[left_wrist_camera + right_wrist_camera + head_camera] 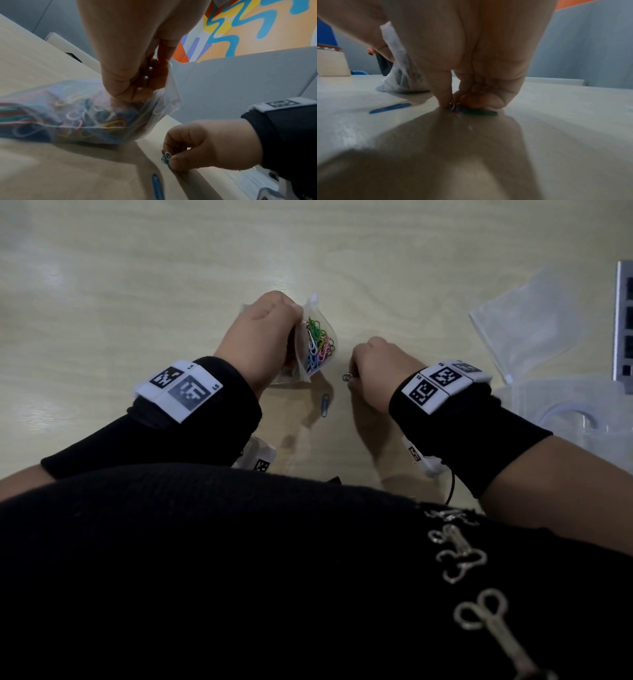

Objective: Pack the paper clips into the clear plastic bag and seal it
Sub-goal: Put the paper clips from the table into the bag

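My left hand [263,333] grips the mouth edge of a small clear plastic bag [320,345], which rests on the pale wooden table and holds several coloured paper clips [89,121]. To its right my right hand [371,368] is down at the table, its thumb and fingers pinching a few paper clips [166,158], a green one [479,112] lying flat under the fingertips. One blue paper clip [325,405] lies loose on the table between my wrists, also visible in the right wrist view [390,108].
At the right lie a larger empty clear zip bag [527,326] and a clear plastic container [568,409]. A grey device edge [623,326] stands at the far right. My dark clothing covers the near table edge.
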Tool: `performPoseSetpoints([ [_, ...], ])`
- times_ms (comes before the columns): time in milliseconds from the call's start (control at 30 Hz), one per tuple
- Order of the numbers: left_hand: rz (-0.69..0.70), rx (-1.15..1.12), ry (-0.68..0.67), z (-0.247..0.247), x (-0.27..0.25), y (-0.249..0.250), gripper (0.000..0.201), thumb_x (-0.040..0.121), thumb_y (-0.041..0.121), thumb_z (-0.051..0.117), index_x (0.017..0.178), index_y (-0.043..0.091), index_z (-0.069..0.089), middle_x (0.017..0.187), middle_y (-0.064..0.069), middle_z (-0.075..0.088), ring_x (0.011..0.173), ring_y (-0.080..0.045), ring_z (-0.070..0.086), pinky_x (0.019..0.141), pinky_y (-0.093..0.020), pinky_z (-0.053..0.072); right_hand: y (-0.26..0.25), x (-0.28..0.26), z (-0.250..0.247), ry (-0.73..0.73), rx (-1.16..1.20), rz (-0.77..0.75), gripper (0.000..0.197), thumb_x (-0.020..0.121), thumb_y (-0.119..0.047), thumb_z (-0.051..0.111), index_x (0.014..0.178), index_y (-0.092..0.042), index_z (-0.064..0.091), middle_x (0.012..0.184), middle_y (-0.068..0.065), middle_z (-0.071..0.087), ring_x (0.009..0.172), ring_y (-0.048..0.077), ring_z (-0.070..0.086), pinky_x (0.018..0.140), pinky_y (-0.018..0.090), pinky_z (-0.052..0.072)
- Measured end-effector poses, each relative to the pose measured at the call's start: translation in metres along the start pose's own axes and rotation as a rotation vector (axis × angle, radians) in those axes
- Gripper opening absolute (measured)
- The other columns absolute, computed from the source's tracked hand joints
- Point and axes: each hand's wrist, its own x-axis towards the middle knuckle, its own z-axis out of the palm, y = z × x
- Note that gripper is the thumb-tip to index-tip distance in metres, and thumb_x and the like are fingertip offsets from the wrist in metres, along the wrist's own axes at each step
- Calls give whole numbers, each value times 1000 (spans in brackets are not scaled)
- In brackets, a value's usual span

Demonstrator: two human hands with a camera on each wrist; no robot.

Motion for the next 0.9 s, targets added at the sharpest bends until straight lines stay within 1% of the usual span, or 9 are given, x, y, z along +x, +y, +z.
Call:
performPoseSetpoints([
  [100,-2,1,2,0,0,1,10,73,24,49,65,20,45,58,0,46,68,-23,45,64,-37,39,-5,-6,3,73,-56,-28,22,94,-3,39,114,-3,48,117,21,46,105,38,50,73,38,35],
  [167,-4,-2,-2,0,-1,2,10,73,25,49,66,19,44,61,-3,44,68,-23,44,63,-37,38,-5,-8,5,93,-36,-51,25,92,1,36,114,-2,47,115,22,48,103,39,52,73,38,35],
  [333,5,23,-16,1,0,1,12,74,25,49,65,19,44,52,2,47,63,-24,45,61,-36,38,-2,-7,-4,88,149,46,20,93,-18,52,109,-8,58,114,17,60,105,35,56,80,33,41],
  [400,7,39,-23,1,1,0,12,75,25,48,65,20,44,48,6,49,59,-22,44,60,-33,38,0,-7,-16,139,308,127,13,90,-21,57,98,-14,64,105,10,66,104,30,59,79,27,41],
  [467,1,47,-25,2,1,0,13,74,27,49,64,21,45,54,2,48,59,-21,45,60,-33,38,-1,-10,-32,203,504,170,9,85,-20,61,77,-20,64,83,3,67,90,23,62,78,25,45],
  [567,-12,55,-26,4,0,1,12,73,30,49,64,22,47,62,-5,47,58,-20,44,60,-31,37,-10,-17,-55,214,706,156,22,81,-19,63,59,-21,60,70,4,69,71,20,64,80,39,57],
  [700,1,73,-15,5,0,0,11,71,29,50,62,22,49,68,-16,52,63,-24,48,62,-35,38,-30,-20,-64,118,729,77,19,81,-31,71,66,-18,69,70,0,71,75,22,73,75,40,60],
  [800,13,42,-7,1,1,0,10,73,24,48,64,20,47,59,-10,52,59,-25,48,56,-31,37,-38,-21,-66,183,679,25,28,86,-32,62,82,-6,73,82,11,74,81,25,72,79,45,57],
  [900,23,-20,17,-2,3,-2,16,79,20,48,63,19,45,48,3,47,52,-21,44,53,-29,37,-33,-19,-63,310,721,90,21,85,-24,53,87,-10,69,89,8,71,86,26,69,81,45,56],
])
